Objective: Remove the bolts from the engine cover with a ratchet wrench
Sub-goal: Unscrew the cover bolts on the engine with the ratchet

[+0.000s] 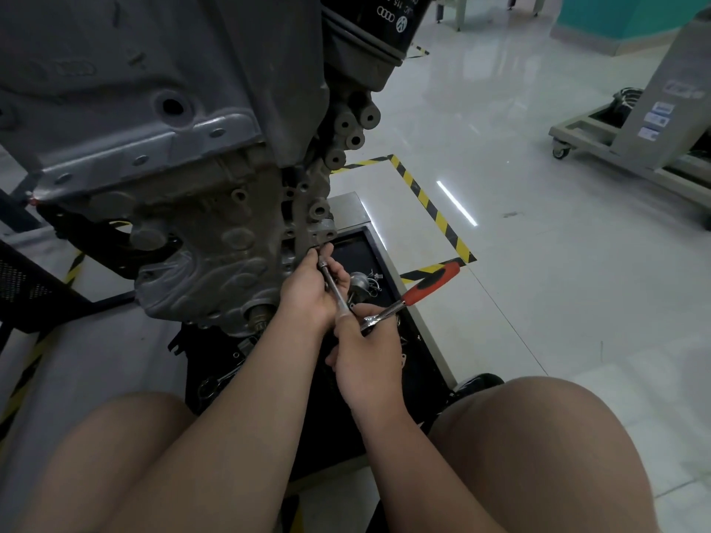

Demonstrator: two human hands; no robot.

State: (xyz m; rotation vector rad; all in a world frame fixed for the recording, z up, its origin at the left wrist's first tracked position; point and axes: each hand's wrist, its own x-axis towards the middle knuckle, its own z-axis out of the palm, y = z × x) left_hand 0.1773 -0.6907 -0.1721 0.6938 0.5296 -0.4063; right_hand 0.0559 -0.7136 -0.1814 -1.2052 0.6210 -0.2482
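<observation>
Your two knees (127, 455) sat nearest, one to either side of your forearms. Ahead of them your right hand (367, 359) was curled round the head end of the ratchet wrench (431, 286), whose red handle stuck out free, up and to the right of that hand. Just beyond it, your left hand (307, 290) wrapped the extension bar (334, 284), fingers closed near its far tip. That tip met the engine cover (200, 255) at its lower right edge, right by your left fingertips. The bolt itself was hidden there.

To do this step well, you probably needed the bar square to the bolt, the left hand only steadying it. The right hand would likely have gained leverage further out on the red handle; so close to the head, the socket could have tipped and slipped.

By count: one wrench, one extension bar, two hands on them. Three flange bolts (140, 160) showed plainly, well above your left hand. One black tray (358, 248) lay under both hands; its loose parts (361, 282) were too small to count.
</observation>
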